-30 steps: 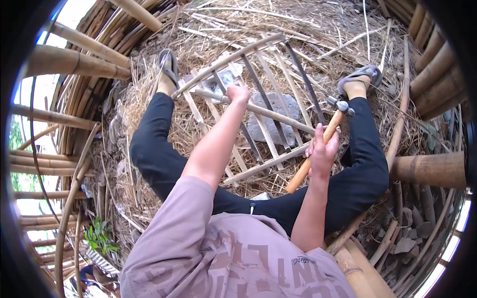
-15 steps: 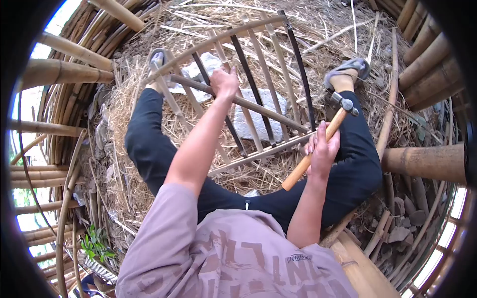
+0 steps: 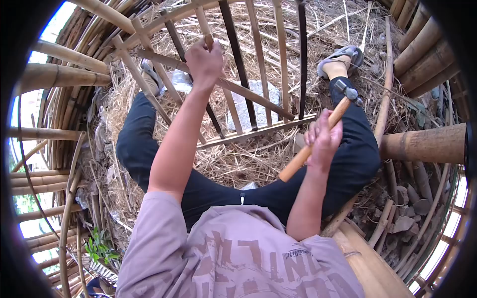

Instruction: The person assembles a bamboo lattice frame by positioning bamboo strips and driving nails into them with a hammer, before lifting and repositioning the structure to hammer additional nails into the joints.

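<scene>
My left hand (image 3: 204, 64) is closed round part of a slatted bamboo frame (image 3: 258, 131), near where a slat meets the diagonal crosspiece (image 3: 253, 97). The frame has pale and dark slats and stands raised in front of me, its lower rail toward my lap. My right hand (image 3: 323, 139) holds a hammer (image 3: 310, 141) by its wooden handle, with the metal head up and to the right. The hammer is just right of the frame's lower rail, not touching it. A grey stone block (image 3: 263, 92) shows behind the slats.
My sandalled feet (image 3: 340, 62) are on straw-strewn ground (image 3: 228, 166) on both sides. Thick bamboo poles (image 3: 427, 144) stick in from the right and left (image 3: 64, 74). A clear plastic bag (image 3: 180, 82) is by the left foot. Rubble (image 3: 402, 223) lies at the lower right.
The slatted frame has tilted up and shifted up and to the left with my left hand. My right hand still holds the hammer, nearly in the same place.
</scene>
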Tool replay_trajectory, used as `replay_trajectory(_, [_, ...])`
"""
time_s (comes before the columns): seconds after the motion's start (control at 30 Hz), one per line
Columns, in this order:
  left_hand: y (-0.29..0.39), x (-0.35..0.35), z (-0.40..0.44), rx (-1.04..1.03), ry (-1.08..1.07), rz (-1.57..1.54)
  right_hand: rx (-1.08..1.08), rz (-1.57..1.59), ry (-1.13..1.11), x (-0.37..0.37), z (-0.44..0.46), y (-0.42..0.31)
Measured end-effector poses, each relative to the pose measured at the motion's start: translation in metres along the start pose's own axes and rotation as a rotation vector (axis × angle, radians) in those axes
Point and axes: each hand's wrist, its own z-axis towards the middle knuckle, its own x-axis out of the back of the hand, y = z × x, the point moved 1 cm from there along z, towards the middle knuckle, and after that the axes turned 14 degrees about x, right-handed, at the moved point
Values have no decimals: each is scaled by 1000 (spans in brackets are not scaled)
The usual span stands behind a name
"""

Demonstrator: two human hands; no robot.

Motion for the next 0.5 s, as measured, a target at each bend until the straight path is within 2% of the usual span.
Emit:
replay_trajectory(0.03, [11,8,-2,-25,31,-97,-17,24,-8,5,-1,-9])
replay_trajectory(0.13, [39,45,5,-209,116,-76,66,28,20,15,0,-36])
replay_trajectory(0.17, [43,53,12,-201,173,-112,96,32,34,17,1,-45])
replay_trajectory(0.23, [60,77,16,-222,153,-247,172,49,46,18,0,-61])
replay_trajectory(0.37, [81,112,56,-396,297,-156,205,78,86,23,-1,-69])
replay_trajectory(0.4, [88,125,64,-473,416,19,196,72,85,23,-1,-68])
replay_trajectory(0.43, [95,128,69,-395,298,-191,190,66,84,24,-1,-67])
replay_trajectory(0.5, [90,138,95,-414,377,-145,172,57,84,24,-1,-67])
